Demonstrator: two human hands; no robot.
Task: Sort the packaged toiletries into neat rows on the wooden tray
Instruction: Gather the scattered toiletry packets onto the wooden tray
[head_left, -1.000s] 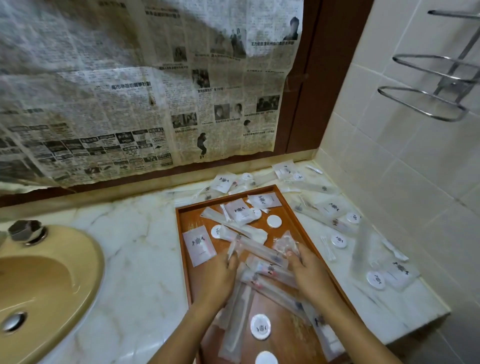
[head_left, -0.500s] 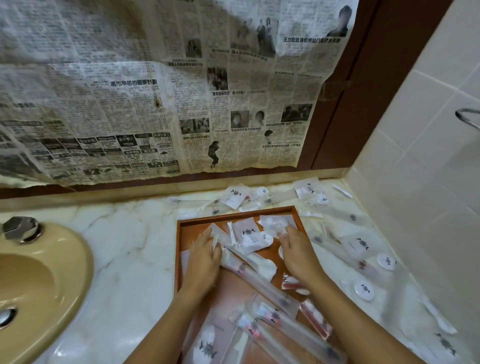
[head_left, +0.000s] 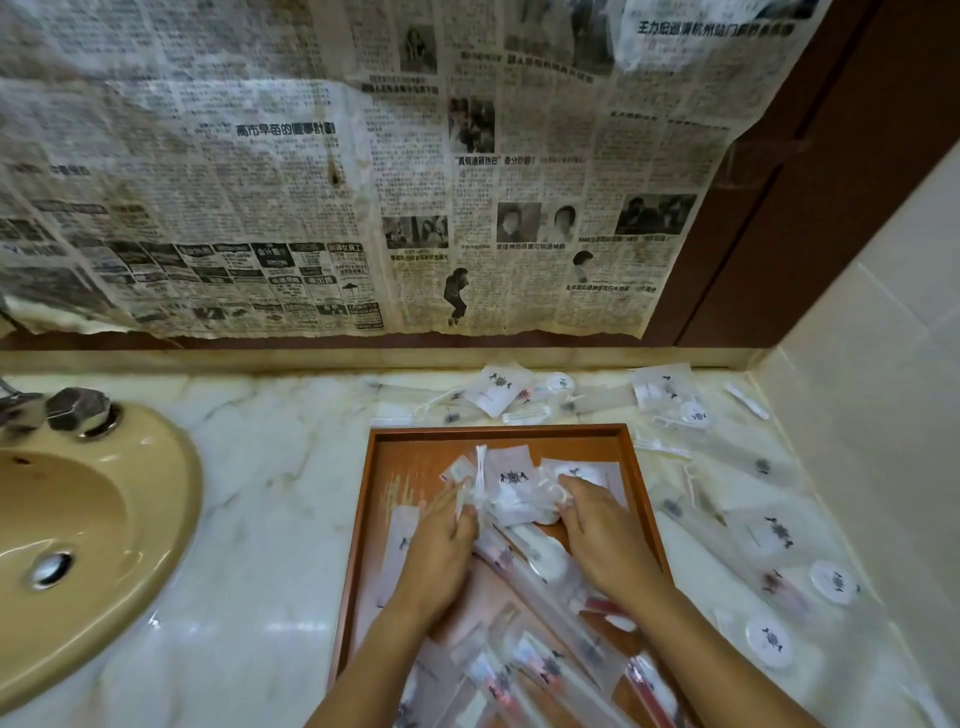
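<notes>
A white marble desk (head_left: 270, 499) fills the lower frame, backed by yellowed newspaper (head_left: 322, 171) across the upper frame and pale tile at right. A tan basin (head_left: 78, 545) is cut off at the left edge. The wooden tray (head_left: 498, 434), rectangular with a raised orange-brown rim, sits at lower centre; its near end runs out of frame. Clear crinkled plastic packets (head_left: 511, 480) lie heaped in the tray; those at the bottom edge are blurred and hard to separate. More packets and round white discs (head_left: 835, 582) are scattered on the desk behind and right of the tray. The left hand (head_left: 441, 551) has its fingers curled, pinching packet film at the heap's left side. The right hand (head_left: 602, 535) curls its fingers round packets at the heap's right side.
</notes>
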